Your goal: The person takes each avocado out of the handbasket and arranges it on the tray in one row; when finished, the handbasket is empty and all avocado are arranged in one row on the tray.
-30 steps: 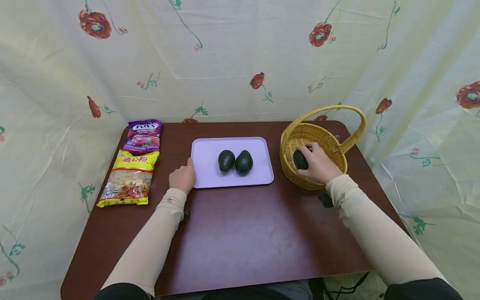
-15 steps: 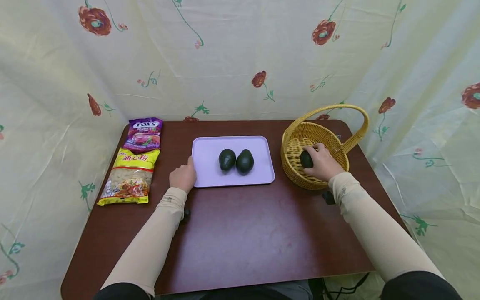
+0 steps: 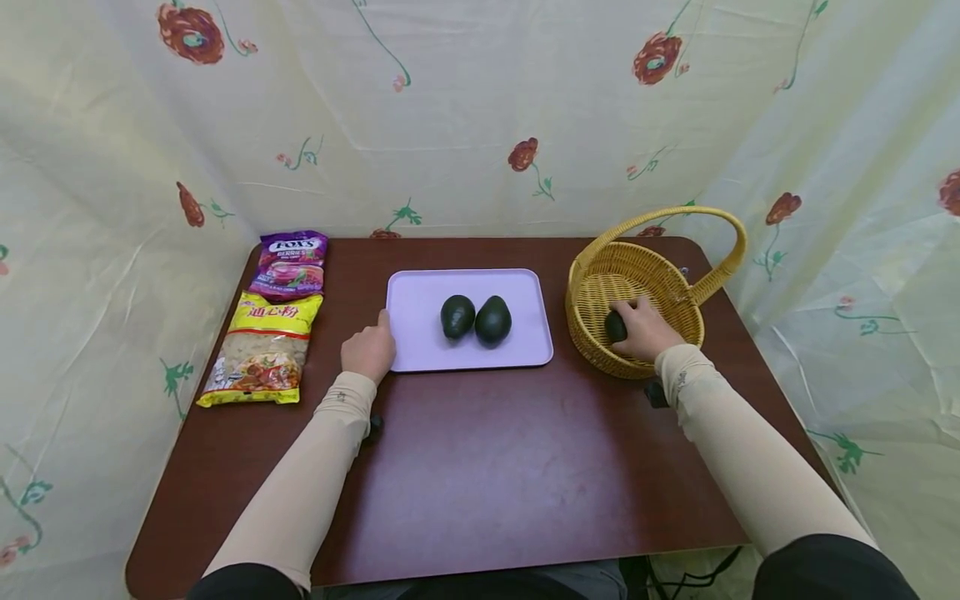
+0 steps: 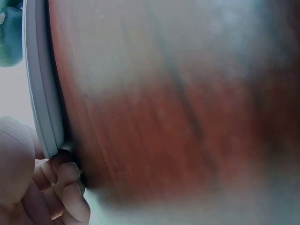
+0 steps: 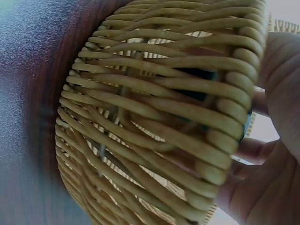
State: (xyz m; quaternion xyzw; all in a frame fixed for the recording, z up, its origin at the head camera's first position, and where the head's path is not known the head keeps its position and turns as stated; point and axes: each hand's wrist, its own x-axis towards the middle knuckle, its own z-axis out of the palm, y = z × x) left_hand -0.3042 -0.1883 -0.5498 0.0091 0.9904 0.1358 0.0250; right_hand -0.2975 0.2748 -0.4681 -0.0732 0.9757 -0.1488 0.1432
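Observation:
Two dark green avocados, one on the left (image 3: pixel 457 317) and one on the right (image 3: pixel 493 321), lie side by side on a lilac tray (image 3: pixel 416 354). My left hand (image 3: pixel 368 348) holds the tray's left edge. In the left wrist view its thumb lies over the rim and its curled fingers (image 4: pixel 70 194) are at the underside of the corner. Inside the yellow wicker basket (image 3: pixel 607 362), my right hand (image 3: pixel 647 332) grips a third avocado (image 3: pixel 616 326). Through the weave in the right wrist view, that avocado (image 5: pixel 194 84) is only partly visible.
At the left of the brown table (image 3: pixel 480 467) lie a purple candy bag (image 3: pixel 290 265) and a yellow pasta bag (image 3: pixel 262 350). The basket's tall handle (image 3: pixel 660 213) arches over its far side. A flowered curtain (image 3: pixel 450 125) hangs behind the table.
My right hand has moved the avocado slightly right and lower within the basket. The left hand keeps its hold on the tray. The head view has shifted a little.

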